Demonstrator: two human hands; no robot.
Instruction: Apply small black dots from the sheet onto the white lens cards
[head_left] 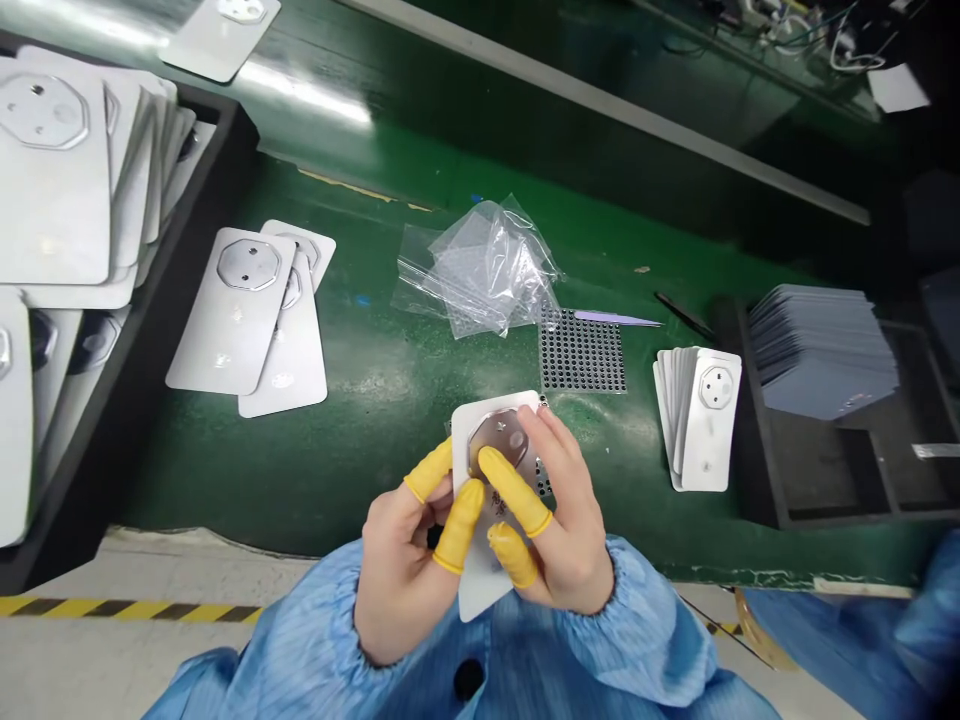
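Both hands hold one white plate (487,585) with an octagonal metal window over the green bench. My left hand (409,560), with yellow finger cots on two fingers, grips its left edge. My right hand (559,520), also in yellow cots, wraps the right side, one cotted finger pressing on the octagon (496,440). A perforated sheet of small black dots (583,350) lies just beyond, and another piece of it shows under my right hand.
Two loose white plates (247,320) lie to the left, beside a black tray (150,330) stacked with more. Crumpled clear bags (480,265) sit at centre. A fanned stack of plates (701,415) stands right, next to a black tray (825,480) with grey sheets.
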